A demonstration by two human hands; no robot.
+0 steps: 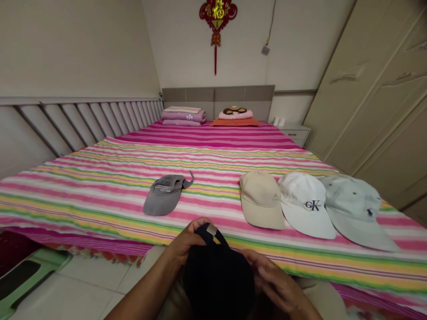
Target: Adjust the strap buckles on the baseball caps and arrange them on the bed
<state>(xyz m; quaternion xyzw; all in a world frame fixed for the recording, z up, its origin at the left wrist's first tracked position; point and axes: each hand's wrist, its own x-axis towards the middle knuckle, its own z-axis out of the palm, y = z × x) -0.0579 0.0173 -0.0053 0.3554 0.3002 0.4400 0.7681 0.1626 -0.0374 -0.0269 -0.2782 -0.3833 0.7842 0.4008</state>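
I hold a dark navy cap [216, 278] in front of me, just off the near edge of the bed. My left hand [187, 242] grips its back near the strap with the small metal buckle. My right hand [271, 278] wraps the cap's right side. On the striped bedspread [116, 178] lie a flattened grey cap [165, 193] at centre left, and three caps in a row at right: a beige cap [260, 198], a white cap [305, 204] with a dark logo, and a pale blue cap [353, 209].
Folded pink bedding [183, 116] and a pillow with a soft toy [235, 116] sit by the headboard. A nightstand [295, 132] and a wardrobe [376, 98] stand at right. A green stool [26, 271] is on the floor at lower left.
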